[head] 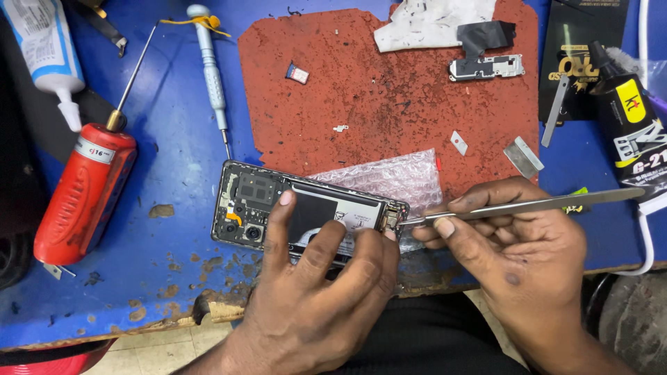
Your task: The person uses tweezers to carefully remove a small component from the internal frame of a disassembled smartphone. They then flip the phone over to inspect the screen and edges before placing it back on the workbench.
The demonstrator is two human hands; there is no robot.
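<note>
Pinching slim silver metal tweezers (pixel 528 205) between thumb and fingers (pixel 445 228) of the right hand (pixel 517 243), tips set against the bottom end of an opened dark smartphone with its back cover off (pixel 306 205). Pressing that phone flat with the left hand (pixel 313 278), fingers (pixel 281 222) spread apart over the black battery and gripping nothing. Lying at the near edge of the scuffed blue tabletop (pixel 174 139), partly on a sheet of clear bubble wrap (pixel 389 177). Already stripped, judging by the bare camera modules and board; a small black-and-silver inner cover plate (pixel 486 67) resting apart on the worn red-brown mat (pixel 375 90). Probably mid-repair, work near the bottom connector unfinished, reassembly left. Farther out, a pale blue precision screwdriver (pixel 210 69), a red-handled tool with a long thin shaft (pixel 87 191), and a black glue tube with a yellow label (pixel 629 118).
</note>
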